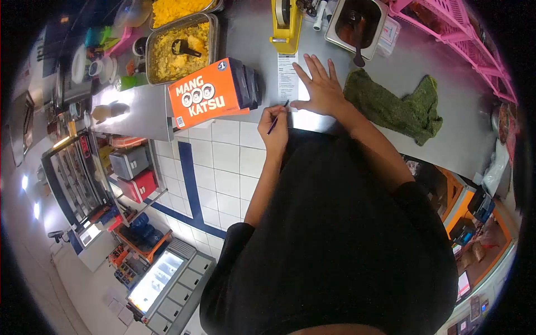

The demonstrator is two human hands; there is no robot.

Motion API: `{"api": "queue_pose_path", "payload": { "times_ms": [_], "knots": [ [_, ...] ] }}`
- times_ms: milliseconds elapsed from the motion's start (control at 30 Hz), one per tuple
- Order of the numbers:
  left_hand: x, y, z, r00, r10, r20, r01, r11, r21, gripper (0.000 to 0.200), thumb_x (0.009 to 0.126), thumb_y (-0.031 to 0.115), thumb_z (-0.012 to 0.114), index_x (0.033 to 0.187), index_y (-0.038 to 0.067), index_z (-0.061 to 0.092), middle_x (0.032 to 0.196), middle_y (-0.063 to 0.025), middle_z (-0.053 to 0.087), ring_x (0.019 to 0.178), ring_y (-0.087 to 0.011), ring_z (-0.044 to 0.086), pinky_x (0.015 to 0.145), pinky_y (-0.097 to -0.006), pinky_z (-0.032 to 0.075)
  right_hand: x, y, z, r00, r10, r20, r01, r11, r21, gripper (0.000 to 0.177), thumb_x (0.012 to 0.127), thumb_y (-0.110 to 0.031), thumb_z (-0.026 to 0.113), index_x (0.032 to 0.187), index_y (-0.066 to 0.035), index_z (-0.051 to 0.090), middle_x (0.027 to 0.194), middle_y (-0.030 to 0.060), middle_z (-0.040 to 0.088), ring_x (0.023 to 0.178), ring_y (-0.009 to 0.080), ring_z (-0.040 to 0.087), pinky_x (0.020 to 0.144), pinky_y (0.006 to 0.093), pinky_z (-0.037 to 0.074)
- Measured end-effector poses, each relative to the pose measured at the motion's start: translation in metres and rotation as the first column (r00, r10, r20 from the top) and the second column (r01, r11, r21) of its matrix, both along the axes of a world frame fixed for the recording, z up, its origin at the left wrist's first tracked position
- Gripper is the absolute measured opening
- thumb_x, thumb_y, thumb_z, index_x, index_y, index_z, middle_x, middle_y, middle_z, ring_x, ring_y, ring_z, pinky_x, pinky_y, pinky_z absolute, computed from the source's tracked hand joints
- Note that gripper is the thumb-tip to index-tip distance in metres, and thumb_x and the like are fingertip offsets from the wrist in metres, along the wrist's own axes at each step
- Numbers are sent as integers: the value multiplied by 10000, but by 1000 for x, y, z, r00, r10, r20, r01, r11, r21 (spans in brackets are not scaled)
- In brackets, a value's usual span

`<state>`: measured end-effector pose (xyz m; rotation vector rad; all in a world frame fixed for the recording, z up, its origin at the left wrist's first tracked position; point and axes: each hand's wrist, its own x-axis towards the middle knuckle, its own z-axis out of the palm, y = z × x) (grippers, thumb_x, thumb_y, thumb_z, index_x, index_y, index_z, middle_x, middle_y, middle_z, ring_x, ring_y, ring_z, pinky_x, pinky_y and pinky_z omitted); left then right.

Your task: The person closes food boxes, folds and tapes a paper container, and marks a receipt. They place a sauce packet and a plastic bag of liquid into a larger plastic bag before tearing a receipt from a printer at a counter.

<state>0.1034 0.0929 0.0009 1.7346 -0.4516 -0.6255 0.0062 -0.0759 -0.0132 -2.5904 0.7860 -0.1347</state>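
My left hand (273, 128) is closed round a dark pen (272, 125), its tip at the lower left edge of a printed paper slip (287, 81). The slip lies on the steel counter (240, 42), below a yellow tape dispenser (287, 42). Spread flat, my right hand (321, 92) lies palm down with its fingers apart, beside and partly over the slip's right edge. To its right is a crumpled green cloth (393, 106). An orange box (204, 95) marked "MANG KATSU" stands left of both hands.
Metal trays of yellow food (167, 66) stand at the upper left. A steel container (336, 33) of dark sauce, with a ladle, is beyond my right hand. Pink baskets (446, 22) line the upper right. The counter's front edge runs near my body, with tiled floor (223, 162) below.
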Motion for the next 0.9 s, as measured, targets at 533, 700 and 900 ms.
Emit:
{"api": "queue_pose_path", "payload": {
  "times_ms": [533, 700, 900],
  "knots": [
    [-3, -7, -7, 997, 59, 56, -58, 998, -24, 94, 946, 56, 624, 979, -32, 630, 865, -58, 668, 790, -99, 593, 750, -250, 489, 2, -1, 12, 987, 30, -156, -27, 999, 26, 1171, 706, -717, 712, 1608, -173, 201, 1668, 184, 92, 1554, 320, 44, 1218, 589, -16],
    [-6, -20, 0, 988, 123, 94, -120, 992, -34, 91, 953, 56, 605, 986, -27, 623, 890, -71, 668, 814, -112, 597, 758, -258, 486, 1, 0, 8, 994, 24, -103, -21, 999, 28, 1176, 696, -717, 723, 1601, -156, 223, 1661, 197, 111, 1550, 328, 66, 1216, 597, -10],
    [-9, -24, -5, 978, 162, 133, -158, 987, -41, 97, 946, 59, 596, 976, -30, 619, 881, -77, 665, 811, -117, 596, 761, -264, 488, 1, 0, 8, 996, 20, -83, -18, 1000, 22, 1178, 682, -716, 735, 1589, -137, 256, 1652, 212, 139, 1545, 336, 94, 1218, 598, -7]
  ]
}}
